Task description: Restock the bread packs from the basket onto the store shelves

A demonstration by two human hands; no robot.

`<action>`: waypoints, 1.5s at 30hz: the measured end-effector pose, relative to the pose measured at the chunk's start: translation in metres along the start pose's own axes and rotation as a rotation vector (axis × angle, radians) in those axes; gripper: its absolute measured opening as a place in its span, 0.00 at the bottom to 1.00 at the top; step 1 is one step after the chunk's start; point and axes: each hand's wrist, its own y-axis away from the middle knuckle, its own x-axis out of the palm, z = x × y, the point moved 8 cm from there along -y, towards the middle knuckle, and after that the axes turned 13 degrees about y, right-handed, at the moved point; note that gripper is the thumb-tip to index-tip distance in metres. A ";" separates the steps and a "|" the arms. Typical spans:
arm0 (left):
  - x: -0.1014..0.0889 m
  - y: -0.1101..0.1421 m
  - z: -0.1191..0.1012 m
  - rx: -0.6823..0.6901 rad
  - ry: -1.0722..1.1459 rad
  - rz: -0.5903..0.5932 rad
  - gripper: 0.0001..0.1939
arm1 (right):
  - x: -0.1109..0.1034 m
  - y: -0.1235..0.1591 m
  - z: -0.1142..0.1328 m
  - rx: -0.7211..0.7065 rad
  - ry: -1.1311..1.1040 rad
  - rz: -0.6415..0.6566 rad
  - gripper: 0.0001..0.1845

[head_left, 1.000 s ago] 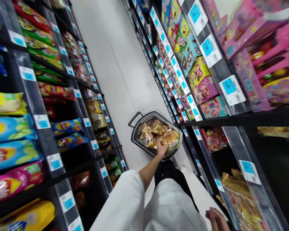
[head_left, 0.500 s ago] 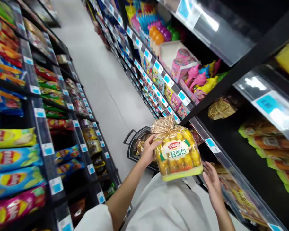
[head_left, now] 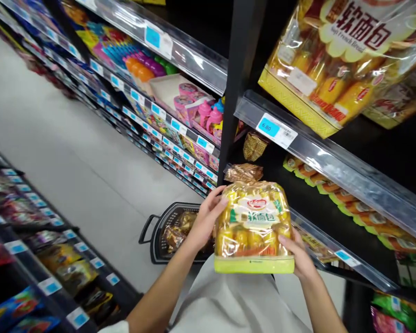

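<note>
A clear bag of bread rolls point(head_left: 253, 231), with a yellow-green base band and a gathered golden top, is held upright in front of my body. My left hand point(head_left: 210, 215) grips its upper left side, thumb on the front. At the lower right side, my right hand point(head_left: 298, 254) is closed round the edge, its thumb on the front and its other fingers behind the bag. Below and left, a black shopping basket point(head_left: 156, 245) on the floor has golden-brown packages point(head_left: 180, 229) in it, partly covered by my left forearm.
On my right, a black shelf point(head_left: 333, 180) carries a large bread bag point(head_left: 333, 69) above and a row of bread packs point(head_left: 333, 189) below. Pink toy bottles point(head_left: 210, 115) fill a box further along. Snack shelves point(head_left: 38, 240) line the left side of the aisle floor point(head_left: 72, 148).
The view has swung right towards the bread shelf. My right hand, which was loosely at the bag's lower corner, now grips its side. The bag has turned more level.
</note>
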 end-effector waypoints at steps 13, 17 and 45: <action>0.136 0.031 0.018 0.399 -0.769 0.547 0.34 | -0.024 -0.038 0.056 -0.471 0.032 -0.546 0.31; 0.144 0.016 0.019 0.449 -0.841 0.511 0.41 | -0.013 -0.039 0.062 -0.559 0.077 -0.677 0.38; 0.156 -0.144 0.047 0.480 -0.280 0.337 0.34 | -0.082 -0.076 0.068 -0.603 1.198 -0.688 0.28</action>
